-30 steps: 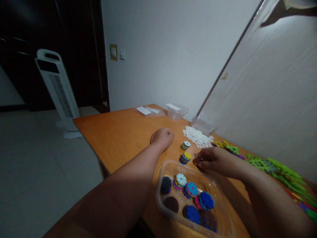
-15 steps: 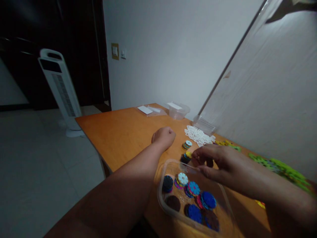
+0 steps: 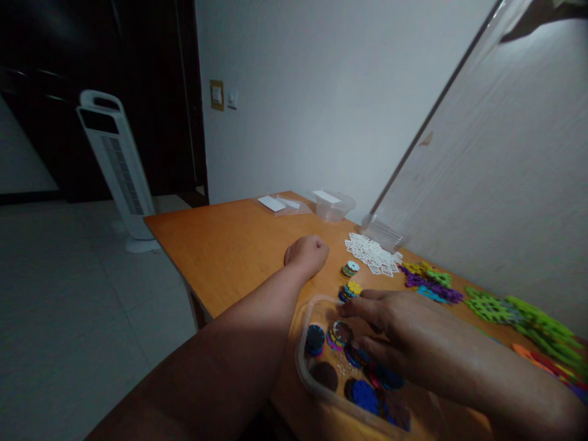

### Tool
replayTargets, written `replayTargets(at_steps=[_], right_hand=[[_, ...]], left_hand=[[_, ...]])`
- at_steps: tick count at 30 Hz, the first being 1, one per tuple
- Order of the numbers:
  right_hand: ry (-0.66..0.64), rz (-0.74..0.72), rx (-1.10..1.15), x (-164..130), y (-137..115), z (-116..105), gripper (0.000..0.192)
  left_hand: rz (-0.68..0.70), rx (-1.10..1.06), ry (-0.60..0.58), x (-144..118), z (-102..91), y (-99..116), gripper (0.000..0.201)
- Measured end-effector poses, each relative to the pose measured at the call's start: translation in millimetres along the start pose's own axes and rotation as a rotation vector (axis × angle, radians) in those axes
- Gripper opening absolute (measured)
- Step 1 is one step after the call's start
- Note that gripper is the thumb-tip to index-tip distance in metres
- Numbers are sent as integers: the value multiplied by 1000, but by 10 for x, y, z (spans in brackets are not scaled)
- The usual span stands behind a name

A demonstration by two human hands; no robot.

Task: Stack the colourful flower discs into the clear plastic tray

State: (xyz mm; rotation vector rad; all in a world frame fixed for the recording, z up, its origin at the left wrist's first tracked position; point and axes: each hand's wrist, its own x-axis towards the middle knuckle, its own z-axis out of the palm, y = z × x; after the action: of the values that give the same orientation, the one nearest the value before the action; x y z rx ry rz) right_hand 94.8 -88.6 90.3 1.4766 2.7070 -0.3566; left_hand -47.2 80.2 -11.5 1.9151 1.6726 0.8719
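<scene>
My left hand [image 3: 307, 255] rests as a closed fist on the table, and nothing shows in it. My right hand [image 3: 386, 324] reaches over a clear plastic tub [image 3: 304, 373], its thumb and fingers apart and nothing visible between them. Inside the tub stand several stacks of notched plastic discs, among them a black-topped stack [image 3: 315, 339], a brown-topped stack [image 3: 342, 332] just below my right fingertips and a blue-topped stack [image 3: 365, 395]. My right hand partly hides other stacks. Beyond the tub rim are a yellow-topped stack [image 3: 353, 288] and a white-topped stack [image 3: 351, 267].
White lattice pieces [image 3: 374, 253] lie beyond the stacks, beside a clear tray [image 3: 381, 231]. Purple pieces [image 3: 432, 285] and green pieces [image 3: 491, 304] line the wall side. A clear bowl [image 3: 333, 208] stands at the far table end. A tower fan [image 3: 120, 171] stands on the floor.
My right hand has moved from beside the yellow-topped stack back over the tub. A stack in the tub that showed a white top now shows a brown one. My left fist stays put.
</scene>
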Motion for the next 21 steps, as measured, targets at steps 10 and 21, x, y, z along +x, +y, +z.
replayTargets(at_steps=[10,21], right_hand=[[254,239,85,-35,641,-118,19],[-14,321,284,117,1081,175,29]], left_hand=[[-3,-12,11,-1,7,-6,22],[8,-6,21,12,26,-20,23]])
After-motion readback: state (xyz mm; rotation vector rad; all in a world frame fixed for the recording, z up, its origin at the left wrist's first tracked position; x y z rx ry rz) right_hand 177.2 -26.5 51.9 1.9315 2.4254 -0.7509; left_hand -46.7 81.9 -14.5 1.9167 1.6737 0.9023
